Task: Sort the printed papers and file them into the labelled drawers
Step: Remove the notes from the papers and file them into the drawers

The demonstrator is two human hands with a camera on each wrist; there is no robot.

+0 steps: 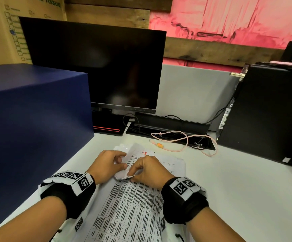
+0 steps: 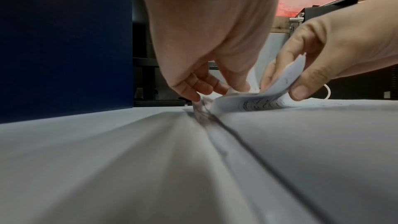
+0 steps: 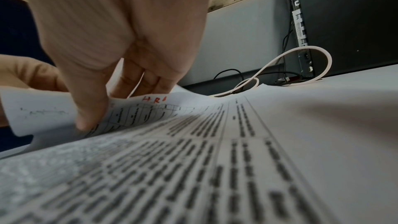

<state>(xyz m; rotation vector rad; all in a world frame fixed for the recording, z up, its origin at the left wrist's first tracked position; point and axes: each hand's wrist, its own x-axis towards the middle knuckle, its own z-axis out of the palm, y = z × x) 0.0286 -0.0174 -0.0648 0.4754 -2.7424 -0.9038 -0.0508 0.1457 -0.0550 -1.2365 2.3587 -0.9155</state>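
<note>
Papers (image 1: 129,203) lie on the desk (image 1: 237,189) at 6 o'clock; both the left hand (image 1: 107,165) and the right hand (image 1: 149,169) pinch a curled sheet (image 1: 131,159). Blue box (image 1: 33,110) crowds 9 o'clock, monitor (image 1: 96,67) at 12, tower (image 1: 267,110) and pink cable (image 1: 185,140) toward 2.

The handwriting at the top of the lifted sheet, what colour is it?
Red; the handwriting shows best in the right wrist view.

Both hands (image 2: 215,43) pinch curled printed sheet (image 2: 258,103) above desk (image 2: 86,159).
</note>
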